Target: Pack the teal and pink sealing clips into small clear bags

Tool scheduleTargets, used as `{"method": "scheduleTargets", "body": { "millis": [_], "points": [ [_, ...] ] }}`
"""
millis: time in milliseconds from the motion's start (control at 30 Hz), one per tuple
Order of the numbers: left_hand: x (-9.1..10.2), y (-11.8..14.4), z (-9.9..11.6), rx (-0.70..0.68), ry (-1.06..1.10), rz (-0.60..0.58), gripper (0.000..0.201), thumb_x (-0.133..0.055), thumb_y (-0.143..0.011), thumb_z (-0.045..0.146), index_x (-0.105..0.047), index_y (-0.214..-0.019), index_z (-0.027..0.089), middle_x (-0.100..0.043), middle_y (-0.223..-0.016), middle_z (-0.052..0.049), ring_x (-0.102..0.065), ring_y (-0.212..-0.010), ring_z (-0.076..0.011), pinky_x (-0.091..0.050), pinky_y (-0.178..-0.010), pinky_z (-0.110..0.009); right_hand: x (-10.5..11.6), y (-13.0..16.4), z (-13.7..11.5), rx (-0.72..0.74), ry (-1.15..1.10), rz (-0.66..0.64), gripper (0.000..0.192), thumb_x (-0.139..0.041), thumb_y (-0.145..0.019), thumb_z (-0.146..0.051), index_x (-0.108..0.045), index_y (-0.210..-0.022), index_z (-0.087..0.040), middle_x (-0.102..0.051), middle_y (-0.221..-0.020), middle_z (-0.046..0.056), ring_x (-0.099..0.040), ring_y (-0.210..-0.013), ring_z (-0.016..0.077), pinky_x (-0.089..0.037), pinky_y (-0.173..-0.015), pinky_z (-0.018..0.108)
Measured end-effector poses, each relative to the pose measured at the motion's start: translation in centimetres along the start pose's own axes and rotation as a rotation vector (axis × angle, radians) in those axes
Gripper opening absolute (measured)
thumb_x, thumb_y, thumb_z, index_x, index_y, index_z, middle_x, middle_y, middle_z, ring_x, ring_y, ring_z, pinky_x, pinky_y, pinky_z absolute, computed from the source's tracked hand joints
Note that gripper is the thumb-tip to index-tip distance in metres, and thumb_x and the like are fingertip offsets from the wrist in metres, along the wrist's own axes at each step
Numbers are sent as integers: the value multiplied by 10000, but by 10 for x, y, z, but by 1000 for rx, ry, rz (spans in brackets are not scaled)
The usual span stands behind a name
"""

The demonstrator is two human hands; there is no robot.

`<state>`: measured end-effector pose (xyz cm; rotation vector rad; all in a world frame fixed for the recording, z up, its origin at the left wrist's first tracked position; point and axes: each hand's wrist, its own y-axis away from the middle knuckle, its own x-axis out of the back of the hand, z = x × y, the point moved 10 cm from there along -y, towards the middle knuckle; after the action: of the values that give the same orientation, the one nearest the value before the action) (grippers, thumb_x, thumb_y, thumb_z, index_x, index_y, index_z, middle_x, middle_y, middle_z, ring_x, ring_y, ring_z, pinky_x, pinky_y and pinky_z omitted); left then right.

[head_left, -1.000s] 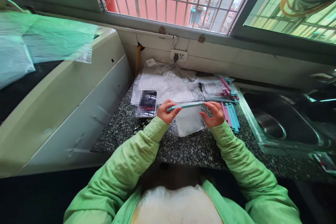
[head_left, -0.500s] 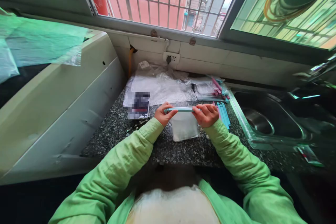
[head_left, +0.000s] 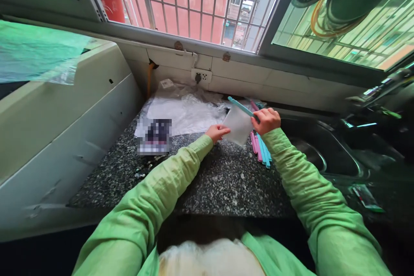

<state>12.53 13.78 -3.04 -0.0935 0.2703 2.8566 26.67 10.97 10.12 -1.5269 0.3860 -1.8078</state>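
A small clear plastic bag with a teal sealing stick along its top edge is held above the speckled granite counter. My right hand grips the right end of the stick, which now tilts up to the left. My left hand pinches the bag's lower left corner. Both arms wear green sleeves. Just under my right hand lies a bundle of pink and teal sticks.
A pile of clear plastic bags lies at the back of the counter below a wall socket. A blurred dark card lies left. A white appliance stands at left, a steel sink at right.
My left hand has let go of the stick's left end and now holds the bag's corner. My right hand carried the stick and bag toward the sink, tilting the stick. The view shifted.
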Motion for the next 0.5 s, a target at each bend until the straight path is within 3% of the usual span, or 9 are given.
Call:
{"method": "scheduleTargets", "body": {
  "millis": [233,500],
  "points": [
    [-24,-60,16,38,76,146,208,-612,-649,233,-458,-538,148,-332,-356,84,-303,-329,-33,-236,-370,-177,-56,-25,67,-284,-16,-195,307,-443,-733,-347,-651,-839,-147,-633,-852,101,-498,-822,236,-331,-678,327],
    [-44,-106,29,18,27,163,89,-518,-724,195,-573,-740,127,-353,-421,80,-314,-342,-32,-267,-380,-169,-109,-43,121,-562,14,-434,310,-465,-728,-322,-650,-916,-159,-643,-924,122,-542,-890,247,-376,-673,312]
  ]
}}
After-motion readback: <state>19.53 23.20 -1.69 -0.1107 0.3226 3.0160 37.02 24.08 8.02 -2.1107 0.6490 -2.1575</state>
